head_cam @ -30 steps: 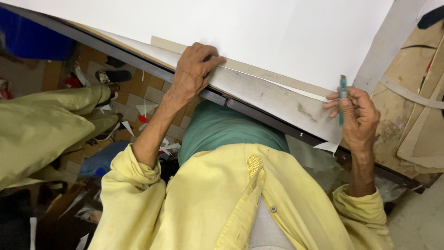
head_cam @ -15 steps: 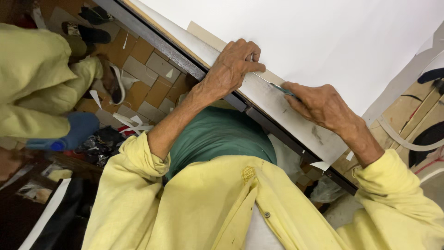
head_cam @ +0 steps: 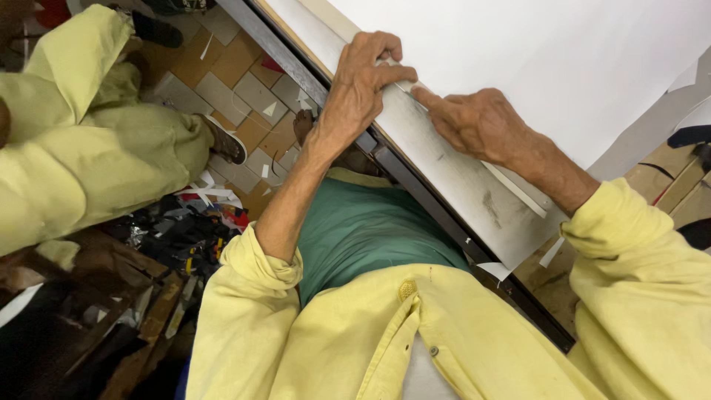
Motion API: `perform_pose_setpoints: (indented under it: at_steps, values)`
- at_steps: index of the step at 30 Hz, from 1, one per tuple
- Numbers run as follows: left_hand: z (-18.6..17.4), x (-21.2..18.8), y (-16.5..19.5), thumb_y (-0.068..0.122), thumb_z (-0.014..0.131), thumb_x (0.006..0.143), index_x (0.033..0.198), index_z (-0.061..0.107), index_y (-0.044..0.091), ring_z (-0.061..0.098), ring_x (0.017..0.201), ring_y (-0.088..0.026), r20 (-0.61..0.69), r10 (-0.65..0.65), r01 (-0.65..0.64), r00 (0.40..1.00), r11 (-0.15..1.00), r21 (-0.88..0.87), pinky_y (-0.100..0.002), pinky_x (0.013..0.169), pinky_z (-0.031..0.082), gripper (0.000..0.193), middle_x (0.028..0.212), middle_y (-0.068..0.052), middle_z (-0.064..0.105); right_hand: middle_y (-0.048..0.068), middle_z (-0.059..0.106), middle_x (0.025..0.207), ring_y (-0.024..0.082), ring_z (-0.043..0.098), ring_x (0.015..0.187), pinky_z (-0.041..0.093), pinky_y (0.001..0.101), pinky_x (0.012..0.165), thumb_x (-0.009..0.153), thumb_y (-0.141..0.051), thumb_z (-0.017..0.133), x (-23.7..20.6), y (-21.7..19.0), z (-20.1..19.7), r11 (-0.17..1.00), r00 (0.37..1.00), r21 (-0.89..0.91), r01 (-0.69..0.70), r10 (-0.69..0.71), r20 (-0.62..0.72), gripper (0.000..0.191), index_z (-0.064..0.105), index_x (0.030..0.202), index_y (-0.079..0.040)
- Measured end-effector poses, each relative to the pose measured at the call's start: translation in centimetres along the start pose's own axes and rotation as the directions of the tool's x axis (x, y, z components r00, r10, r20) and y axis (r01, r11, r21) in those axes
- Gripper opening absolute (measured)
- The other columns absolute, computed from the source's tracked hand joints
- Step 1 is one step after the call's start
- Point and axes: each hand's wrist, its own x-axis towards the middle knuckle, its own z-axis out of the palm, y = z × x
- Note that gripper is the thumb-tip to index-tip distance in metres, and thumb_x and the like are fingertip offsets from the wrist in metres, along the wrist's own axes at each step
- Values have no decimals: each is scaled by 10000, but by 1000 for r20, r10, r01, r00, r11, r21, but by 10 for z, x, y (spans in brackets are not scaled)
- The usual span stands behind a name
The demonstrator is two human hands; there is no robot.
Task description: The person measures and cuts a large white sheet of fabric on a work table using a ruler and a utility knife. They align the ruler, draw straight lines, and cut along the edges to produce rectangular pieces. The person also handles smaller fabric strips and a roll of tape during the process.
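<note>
Head view, looking down over the bench [head_cam: 437,215] edge; left hand [head_cam: 363,89] lies curled over a long metal straightedge [head_cam: 459,174], fingers pressed down on its far end, pinning it flat on the large white sheet [head_cam: 548,59]; right hand [head_cam: 478,122] sits just beside the left, on the right, index finger stretched along the straightedge's far edge toward the left hand's fingertips; it is closed loosely, and whether it grips a blade I cannot tell, since nothing shows clearly under the fingers.

Straightedge runs diagonally from the hands toward the near right, resting on the sheet along the bench's near edge; a narrow white strip [head_cam: 511,189] lies along it near the right wrist.

Progress, judged: the hands are at the far end of the straightedge, so a pass along the edge looks either just starting or just ending; no open cut line is readable.

Another person in yellow clothing [head_cam: 81,148] sits at the left; paper scraps [head_cam: 211,194] litter the tiled floor [head_cam: 244,96].
</note>
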Motion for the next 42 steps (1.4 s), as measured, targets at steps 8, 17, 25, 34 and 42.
perform_pose_setpoints:
  at_steps: [8, 17, 25, 34, 42]
  values:
    - [20, -24, -4, -114, 656, 874, 1048, 826, 171, 552, 1120, -253, -79, -29, 30, 996, 1000, 7, -439, 1005, 437, 374, 1138, -42, 598, 108, 644, 659, 208, 560, 469, 437, 350, 443, 1038, -63, 600, -8, 5, 0, 991, 992, -36, 125, -125, 12, 411, 577, 1445, -4]
    - [35, -35, -17, -201, 552, 815, 1070, 818, 161, 571, 1047, -236, -106, -50, 53, 993, 998, 29, -421, 995, 480, 516, 1119, -19, 664, 41, 597, 618, 149, 473, 416, 398, 312, 382, 1024, -108, 610, -55, 10, 11, 1000, 993, 17, 22, -24, 118, 495, 512, 1505, -45]
    - [47, -22, 15, -108, 642, 971, 989, 801, 127, 572, 1062, -199, -162, -18, 25, 987, 999, 39, -313, 929, 516, 285, 1080, -45, 587, 58, 614, 648, 176, 512, 435, 438, 329, 400, 988, -117, 630, -93, -2, 1, 994, 981, 54, -99, 89, 170, 561, 466, 1523, -77]
    - [80, -30, 59, -48, 672, 880, 996, 836, 106, 518, 931, -182, 20, 18, -16, 1000, 995, -101, -357, 846, 473, 253, 969, -5, 575, 71, 627, 713, 217, 554, 487, 467, 359, 446, 979, -116, 636, -113, 14, 4, 988, 981, 108, -108, 89, 170, 572, 469, 1527, -120]
    - [99, -39, 73, 29, 724, 949, 983, 812, 86, 539, 971, -241, 16, -122, 121, 992, 992, 36, -369, 832, 507, 110, 1000, -88, 597, 63, 635, 711, 229, 570, 482, 498, 354, 459, 965, -126, 642, -162, 6, 9, 974, 955, 52, -222, 206, 213, 610, 448, 1542, -171]
